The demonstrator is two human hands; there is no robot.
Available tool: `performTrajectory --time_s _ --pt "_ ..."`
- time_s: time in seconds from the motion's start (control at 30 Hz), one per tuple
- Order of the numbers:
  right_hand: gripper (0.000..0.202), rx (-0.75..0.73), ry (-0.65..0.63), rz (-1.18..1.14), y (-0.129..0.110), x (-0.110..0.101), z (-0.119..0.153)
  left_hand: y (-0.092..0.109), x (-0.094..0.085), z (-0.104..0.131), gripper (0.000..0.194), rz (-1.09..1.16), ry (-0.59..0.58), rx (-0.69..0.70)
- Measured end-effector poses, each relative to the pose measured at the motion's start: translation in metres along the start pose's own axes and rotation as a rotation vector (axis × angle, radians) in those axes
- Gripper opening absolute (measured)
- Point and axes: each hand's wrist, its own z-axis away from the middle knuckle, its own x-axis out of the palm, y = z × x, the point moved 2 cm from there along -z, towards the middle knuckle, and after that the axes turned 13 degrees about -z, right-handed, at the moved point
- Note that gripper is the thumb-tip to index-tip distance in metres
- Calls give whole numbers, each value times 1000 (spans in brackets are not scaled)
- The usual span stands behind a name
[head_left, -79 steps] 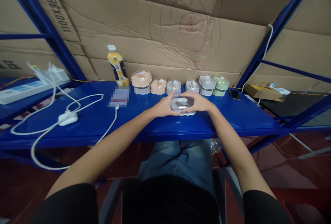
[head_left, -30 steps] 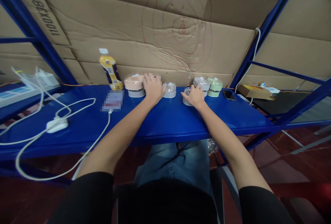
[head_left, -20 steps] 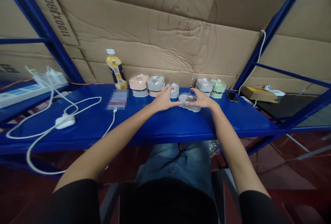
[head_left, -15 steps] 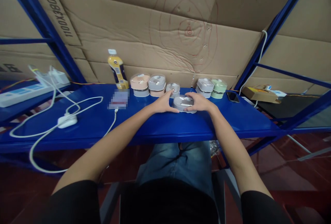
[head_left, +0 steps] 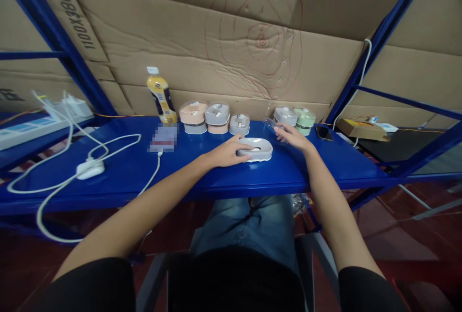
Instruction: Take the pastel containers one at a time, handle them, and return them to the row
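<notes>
A grey oval box (head_left: 265, 151), its top uncovered, rests on the blue shelf top in front of me. Around its left end my left hand (head_left: 229, 152) is closed, fingers over the rim and thumb along the front. Something small and white lies inside the box. To the upper right, my right hand (head_left: 293, 137) grips a clear plastic lid (head_left: 270, 122), tilted and lifted away from the box. Behind it stand a stacked grey box (head_left: 286, 115) and a green box (head_left: 305, 118), both with clear lids.
Along the back are lidded peach (head_left: 193, 114) and grey boxes (head_left: 217, 114), a small grey box (head_left: 239, 123) and a yellow drink bottle (head_left: 161, 98). A phone (head_left: 324, 133) lies right. White cables (head_left: 90, 170) and a pixelated device (head_left: 163, 138) lie left.
The clear lid has come off the grey box. My right hand has carried it up and to the right, while my left hand has stayed on the box.
</notes>
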Motion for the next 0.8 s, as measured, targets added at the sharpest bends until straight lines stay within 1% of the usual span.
performTrajectory --time_s 0.1,0.2,0.33,0.43,0.5,0.57,0.63,0.7,0.8 --pt "68 19 25 130 5 0 -2 -2 -5 -1 48 16 41 -28" --pt "68 -24 38 255 9 -4 -4 -14 -13 0 48 20 92 -103" --pt "80 -43 1 324 18 -10 -7 -37 -22 7 47 -26 71 -210" --pt "79 -54 -28 366 22 -10 -8 -46 -23 10 51 -55 52 -244" --pt "77 -68 -13 353 20 -10 -8 -44 -22 10 56 -34 69 -222" --pt "78 -101 32 292 13 -9 -5 -37 -21 9 63 7 109 -189" --pt "79 -183 58 188 2 -7 -1 -29 -17 7 74 52 139 -169" --pt "78 -287 6 80 -11 -1 4 -21 -12 5 85 98 147 -159" --pt "79 -377 -158 17 -28 16 12 -13 -1 2 101 173 150 -144"
